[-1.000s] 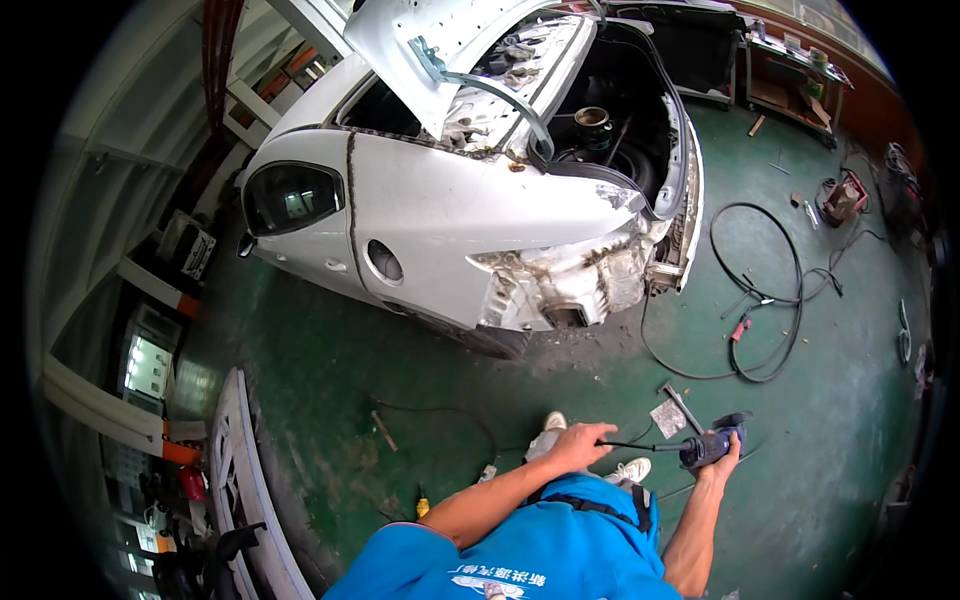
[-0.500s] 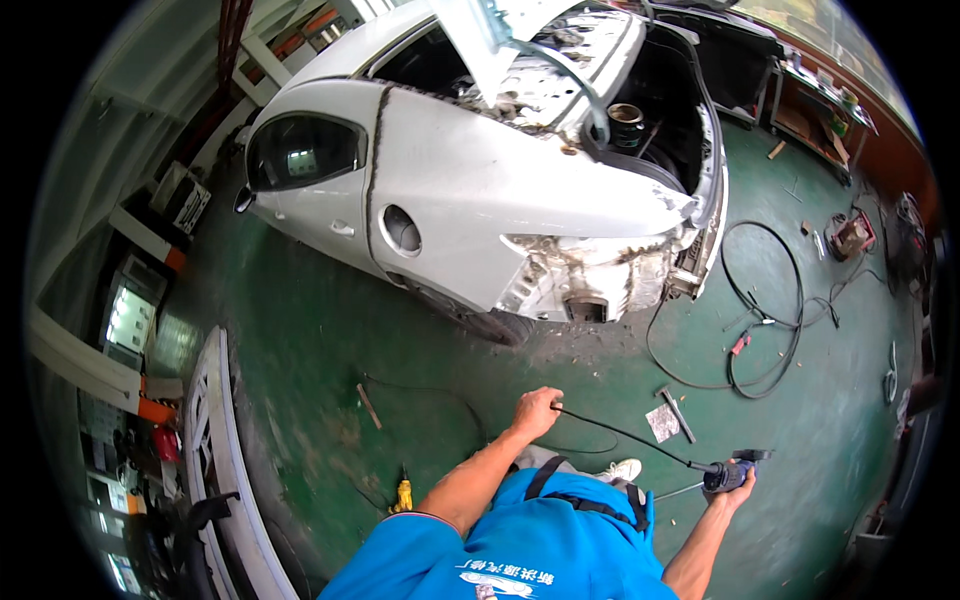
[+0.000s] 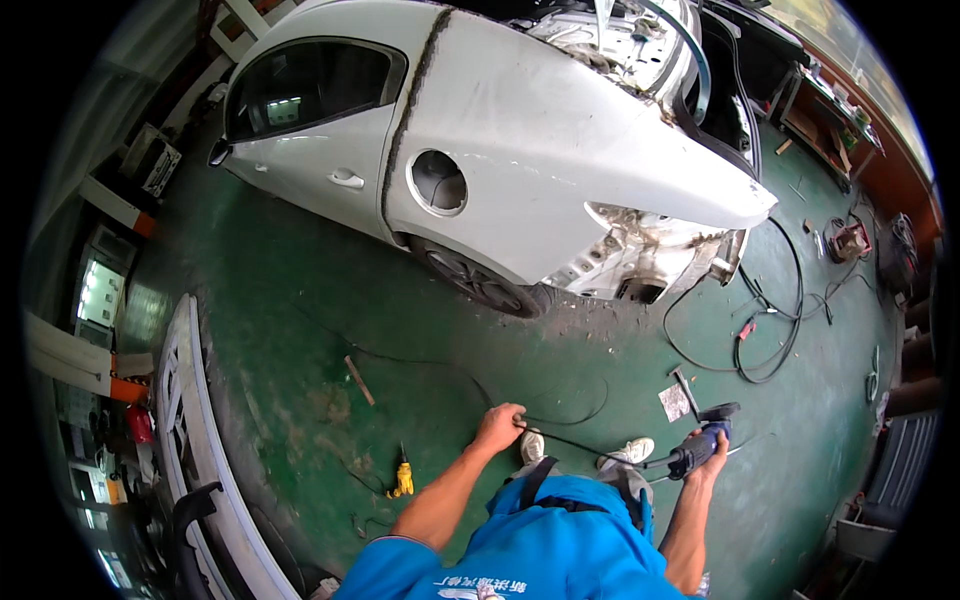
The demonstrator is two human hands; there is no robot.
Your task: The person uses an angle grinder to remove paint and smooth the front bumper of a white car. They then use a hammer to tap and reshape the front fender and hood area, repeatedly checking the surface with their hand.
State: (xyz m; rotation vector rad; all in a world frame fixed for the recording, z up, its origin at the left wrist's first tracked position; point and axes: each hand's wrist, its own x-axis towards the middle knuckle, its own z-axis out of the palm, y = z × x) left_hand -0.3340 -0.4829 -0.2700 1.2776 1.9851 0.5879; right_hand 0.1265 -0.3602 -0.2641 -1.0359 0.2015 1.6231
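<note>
My right hand is wrapped round the body of a blue and black angle grinder, whose dark disc head points away from me. From its rear end a black power cord runs across to my left hand, which is closed on it in front of my body. Beyond both hands stands a white car with its rear corner cut open, showing bare, stained metal. An open round fuel-flap hole sits in its side, above the rear wheel. Neither hand touches the car.
On the green floor lie a hammer, a paper sheet, a yellow power tool and a wooden strip. Coiled black cable spreads at the right. A long white panel lies at the left; a work cart stands far right.
My view has shifted toward the car's side, and both my shoes now show. The grinder has turned, its disc now pointing farther forward. My left hand still grips the cord.
</note>
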